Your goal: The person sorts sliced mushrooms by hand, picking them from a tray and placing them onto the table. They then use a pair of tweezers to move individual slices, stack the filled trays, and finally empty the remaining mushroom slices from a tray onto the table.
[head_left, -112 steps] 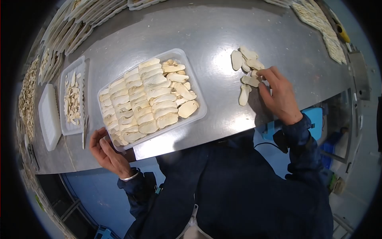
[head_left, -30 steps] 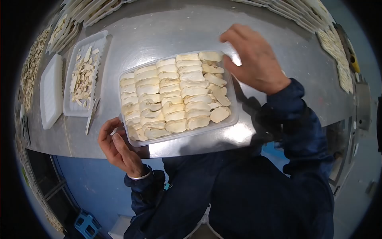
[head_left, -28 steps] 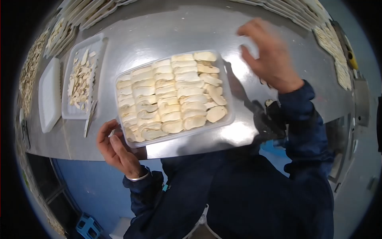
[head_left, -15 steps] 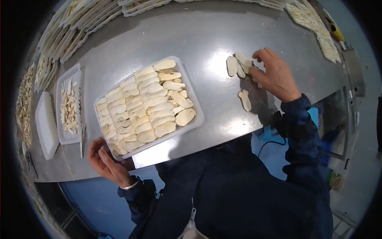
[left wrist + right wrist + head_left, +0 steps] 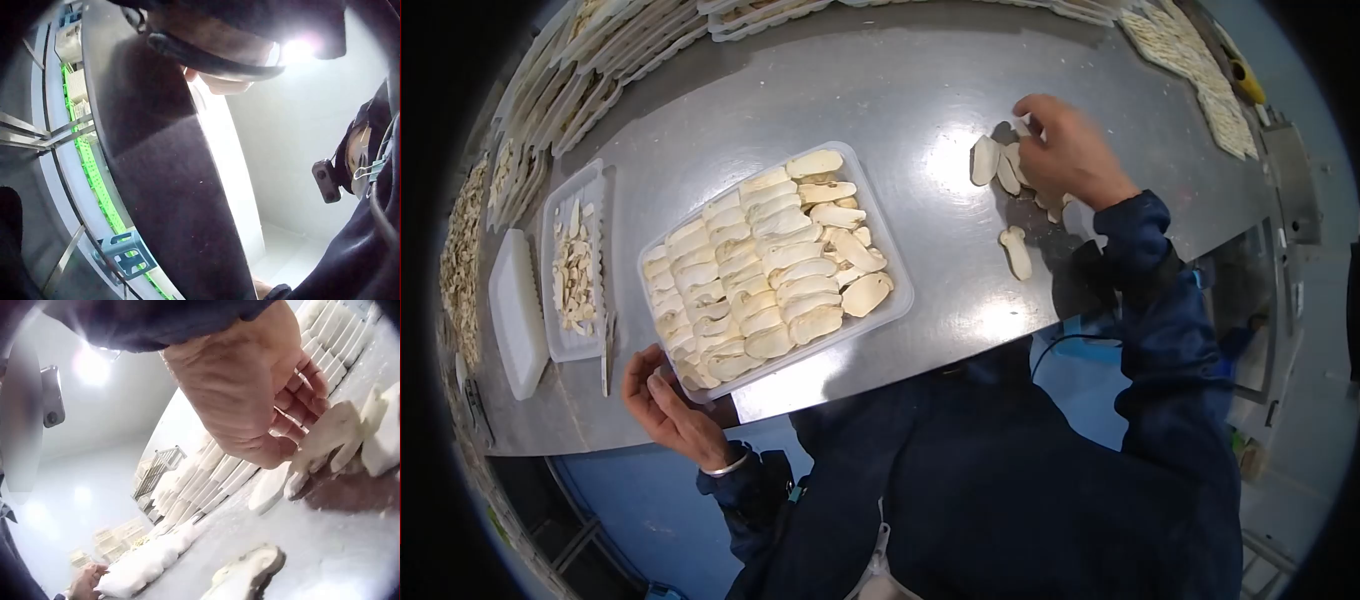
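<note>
A white plastic tray (image 5: 905,300) holds overlapping pale mushroom slices in rows, with a looser row along its right side. My left hand (image 5: 668,405) stays at the tray's lower left corner, fingers loosely bent, fingertips right at the rim. In the left wrist view most of that hand is hidden. My right hand (image 5: 1072,150) is over a small pile of mushroom slices (image 5: 985,160) on the metal table. In the right wrist view its thumb and fingertips pinch the edge of a mushroom slice (image 5: 331,431). One single slice (image 5: 1017,252) lies nearer the table's front edge.
Left of the full tray stands another tray (image 5: 560,330) of small mushroom scraps, a knife (image 5: 608,355) at its side and a white upturned tray (image 5: 518,310) beyond. Stacked trays (image 5: 630,50) line the back left. More slices (image 5: 1185,70) lie at the far right.
My right hand has gone from the tray's right edge to the loose pile and a little farther over it. The tray's right row has gained a slice at its top. My left hand keeps its place.
</note>
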Motion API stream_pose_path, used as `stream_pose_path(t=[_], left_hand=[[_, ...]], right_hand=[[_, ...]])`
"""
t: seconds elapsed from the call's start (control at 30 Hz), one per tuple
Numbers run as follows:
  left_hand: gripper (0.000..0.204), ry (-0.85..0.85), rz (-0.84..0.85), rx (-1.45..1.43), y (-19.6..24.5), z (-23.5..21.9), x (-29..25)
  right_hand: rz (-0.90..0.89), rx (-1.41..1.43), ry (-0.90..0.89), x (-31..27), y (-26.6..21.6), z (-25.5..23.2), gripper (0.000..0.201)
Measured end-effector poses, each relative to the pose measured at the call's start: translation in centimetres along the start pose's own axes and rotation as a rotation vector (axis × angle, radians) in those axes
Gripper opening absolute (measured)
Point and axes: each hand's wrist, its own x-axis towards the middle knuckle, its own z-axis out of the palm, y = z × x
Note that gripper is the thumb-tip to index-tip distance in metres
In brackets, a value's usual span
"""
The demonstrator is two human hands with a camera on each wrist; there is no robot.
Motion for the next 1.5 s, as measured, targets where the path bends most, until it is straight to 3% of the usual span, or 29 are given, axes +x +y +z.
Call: stream_pose_path(t=[0.07, 0.17, 0.27, 0.37, 0.4, 0.63, 0.73, 0.83, 0.93, 1.07, 1.5], left_hand=[[0.031, -0.007, 0.001, 0.017, 0.0, 0.0, 0.1], [0.031, -0.02, 0.008, 0.06, 0.0, -0.3, 0.2], [0.032, -0.019, -0.005, 0.054, 0.2, 0.0, 0.1], [0.032, -0.028, 0.002, 0.063, 0.3, -0.1, 0.2], [0.032, -0.033, 0.009, 0.073, 0.2, -0.1, 0.2], [0.031, -0.05, -0.011, 0.042, 0.1, -0.4, 0.1], [0.031, -0.046, -0.016, 0.034, 0.2, -0.3, 0.1], [0.031, -0.058, -0.005, 0.032, 0.0, -0.3, 0.2], [0.031, -0.065, -0.013, 0.023, 0.0, -0.6, 0.1], [0.031, -0.057, -0.015, 0.016, 0.0, -0.5, 0.2], [0.03, -0.063, -0.027, -0.015, 0.5, -0.3, 0.1]], right_hand=[[0.157, 0.048, -0.041, -0.3, 0.9, -1.7, 0.033], [0.053, -0.061, 0.08, -1.6, 3.9, -2.1, 0.031], [0.0, -0.086, 0.165, -3.6, 2.9, -3.3, 0.03], [0.023, -0.005, -0.051, -5.6, -0.3, -3.4, 0.028], [-0.038, -0.022, 0.053, -6.1, -1.0, -2.6, 0.024], [-0.061, -0.069, 0.129, -6.3, -1.5, -1.1, 0.017], [0.039, -0.075, 0.174, -6.1, 0.3, -2.6, 0.017], [0.024, -0.214, 0.262, -5.7, 0.9, -3.0, 0.017], [-0.036, 0.027, 0.244, -5.5, -0.8, -2.0, 0.022], [0.024, -0.118, 0.034, -4.4, -2.7, -1.0, 0.028], [-0.064, -0.142, 0.114, -4.2, -2.1, 0.1, 0.019]])
